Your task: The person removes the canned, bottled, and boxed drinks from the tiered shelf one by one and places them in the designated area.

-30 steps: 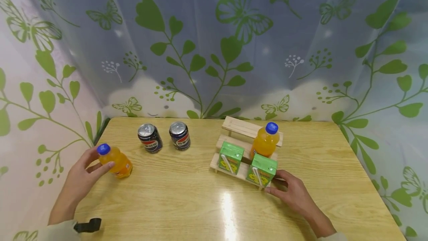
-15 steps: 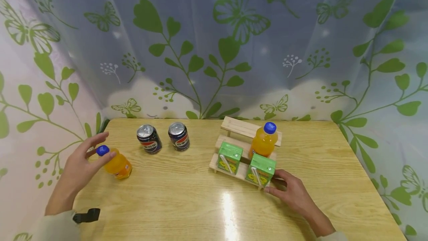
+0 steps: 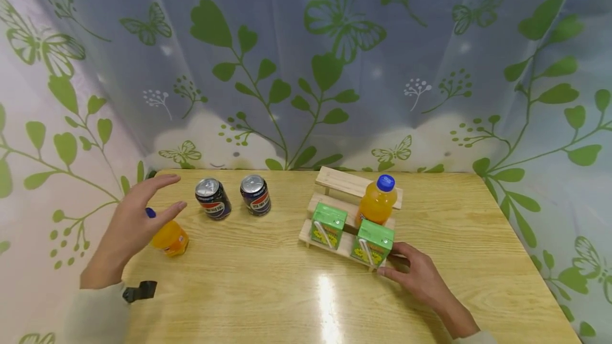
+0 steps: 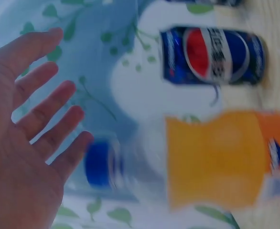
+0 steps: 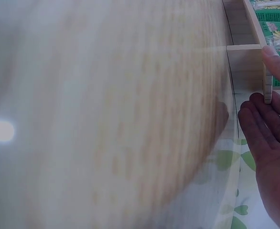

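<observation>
My table (image 3: pixel 268 291) is light wood with a glossy top. Near its back left corner two dark cola cans (image 3: pixel 213 198) stand side by side, and an orange juice bottle (image 3: pixel 169 238) stands closer to the left edge. Right of centre, toward the back edge, sits a small stepped wooden rack (image 3: pixel 334 179). My right hand (image 3: pixel 421 277) rests on the tabletop against the rack's front corner.

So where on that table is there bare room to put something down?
The widest bare patch is the near middle of the table, between the left hand and right hand. Another lies right of the wooden rack, toward the far right corner. The far left is crowded: two cans and an orange bottle under the left hand.
</observation>
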`<state>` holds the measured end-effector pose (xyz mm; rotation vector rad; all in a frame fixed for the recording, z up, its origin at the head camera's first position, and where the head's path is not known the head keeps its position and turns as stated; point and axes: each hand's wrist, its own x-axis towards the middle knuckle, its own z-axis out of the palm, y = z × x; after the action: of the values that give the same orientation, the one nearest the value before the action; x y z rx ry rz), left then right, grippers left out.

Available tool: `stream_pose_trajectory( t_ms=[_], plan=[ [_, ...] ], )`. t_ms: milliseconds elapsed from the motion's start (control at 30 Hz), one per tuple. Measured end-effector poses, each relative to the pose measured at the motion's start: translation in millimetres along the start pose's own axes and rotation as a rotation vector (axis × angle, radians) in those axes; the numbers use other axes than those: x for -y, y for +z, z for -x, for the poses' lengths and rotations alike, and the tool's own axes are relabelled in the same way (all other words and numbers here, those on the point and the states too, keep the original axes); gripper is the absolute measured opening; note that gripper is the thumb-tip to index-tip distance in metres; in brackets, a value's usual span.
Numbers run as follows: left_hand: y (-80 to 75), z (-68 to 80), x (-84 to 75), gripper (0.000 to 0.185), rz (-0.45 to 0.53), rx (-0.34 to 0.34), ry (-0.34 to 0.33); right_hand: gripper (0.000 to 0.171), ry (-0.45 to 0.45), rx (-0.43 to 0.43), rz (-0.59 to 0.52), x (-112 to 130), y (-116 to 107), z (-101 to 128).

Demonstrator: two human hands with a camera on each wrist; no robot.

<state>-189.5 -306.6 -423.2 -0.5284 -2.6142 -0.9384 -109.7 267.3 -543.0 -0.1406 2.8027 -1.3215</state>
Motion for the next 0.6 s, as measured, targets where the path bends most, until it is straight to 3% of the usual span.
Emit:
stream_pose_trajectory(
  t_ms=[167, 600],
  plan=[
    [11.7, -15.7, -20.0, 0.060, -0.023, -0.009, 0.140, 0.055, -0.001, 0.006, -0.004, 0, -1, 0],
    [45.9, -50.9, -53.5, 0.057, 0.054, 0.115, 0.186, 0.056, 0.012, 0.005, -0.010, 0, 0, 1]
  ],
)
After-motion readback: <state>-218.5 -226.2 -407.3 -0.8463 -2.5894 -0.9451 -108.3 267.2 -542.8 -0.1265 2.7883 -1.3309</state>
